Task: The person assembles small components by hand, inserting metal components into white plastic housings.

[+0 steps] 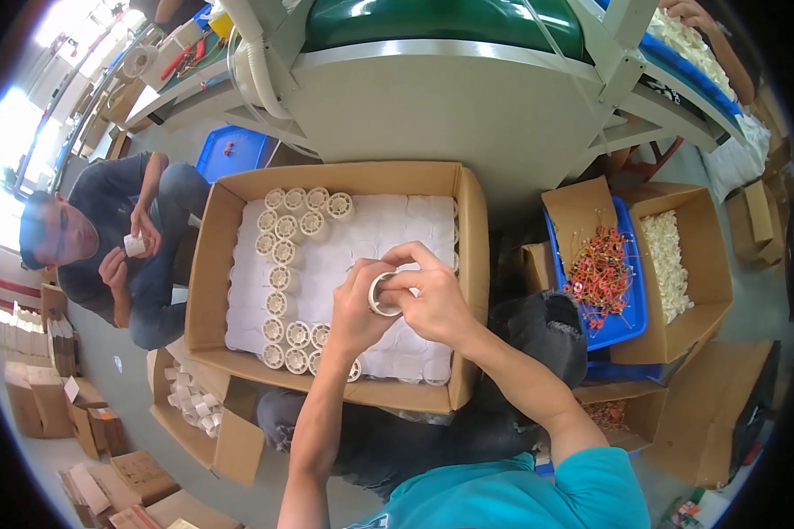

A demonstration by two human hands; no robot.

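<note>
A white plastic cylinder is held above the open carton, its round open end facing up toward me. My left hand is closed around its left side. My right hand is closed at its right, with fingertips reaching into the opening; whether they also pinch a small part is hidden. Below, the carton holds similar white cylinders, standing along its left side, top left and lower edge. A white wavy layer covers the rest of the carton's inside.
At left, another person sits holding a white cylinder. A box of white parts stands at lower left. To my right are a blue tray with red wired parts and a carton of cream pieces. A grey-green machine stands ahead.
</note>
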